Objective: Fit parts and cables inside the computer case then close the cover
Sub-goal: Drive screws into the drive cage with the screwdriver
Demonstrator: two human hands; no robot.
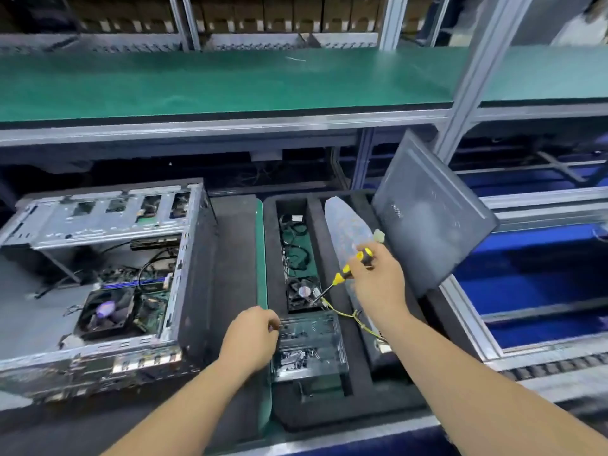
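Head view: the open computer case (98,274) lies on its side at left, motherboard and fan exposed. The right hand (378,281) grips a yellow-and-black screwdriver (353,264), tip over the foam tray (348,406). The left hand (253,337), fingers curled, pinches a black component (309,343) in the tray. The side cover (431,222) leans upright at right.

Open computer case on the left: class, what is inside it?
Inside the case: a black fan, a green circuit board and black cables. The drive cage covers the rear.
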